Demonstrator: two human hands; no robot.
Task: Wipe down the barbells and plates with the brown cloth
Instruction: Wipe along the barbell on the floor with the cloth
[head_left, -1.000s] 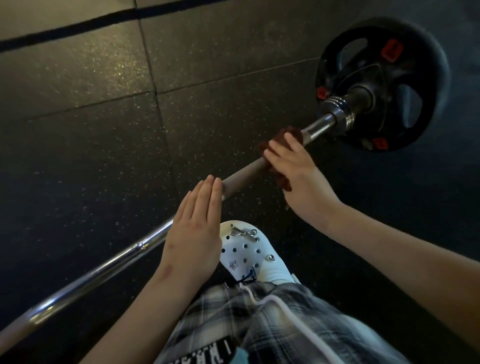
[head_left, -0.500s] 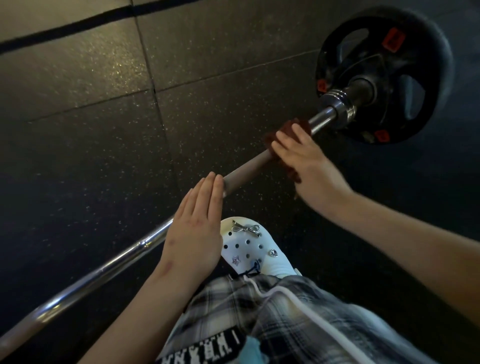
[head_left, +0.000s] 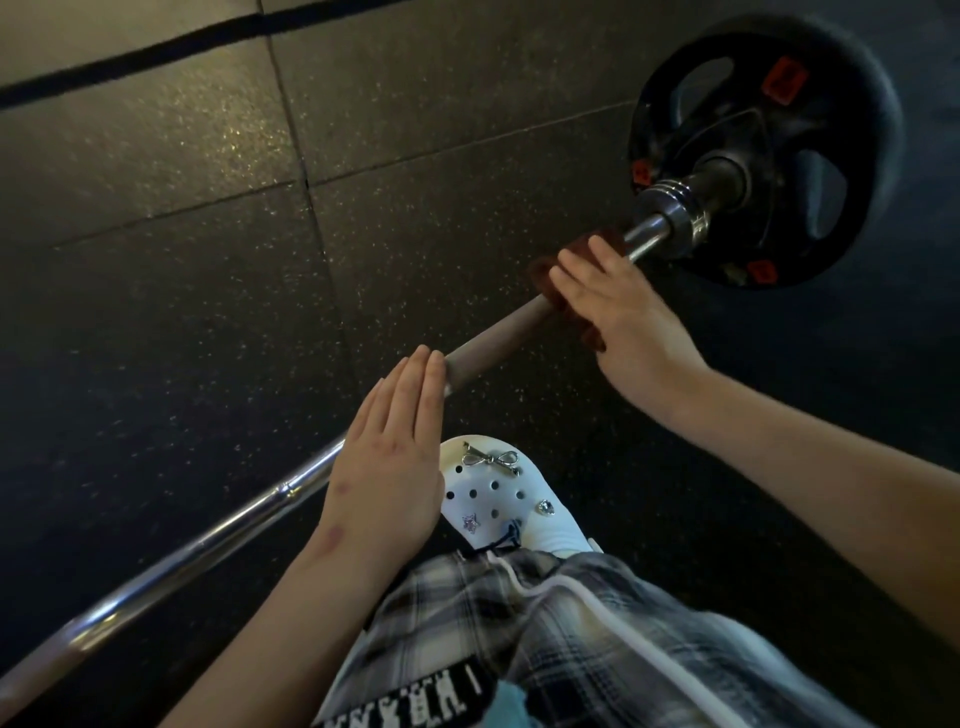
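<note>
Cloth (head_left: 541, 271) pressed on bar (head_left: 498, 332) near plate (head_left: 841, 104).
Both grips are laid flat: right grip (head_left: 623, 312) on cloth, left grip (head_left: 389, 467) on bar. Bar may be rolled onto shoe (head_left: 498, 499) if pushed hard.

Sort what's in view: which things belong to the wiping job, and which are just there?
Job: barbell; weight plate; brown cloth; right hand pressing the cloth onto the bar; left hand flat on the bar.
Just there: white clog; plaid trousers; rubber floor.
</note>
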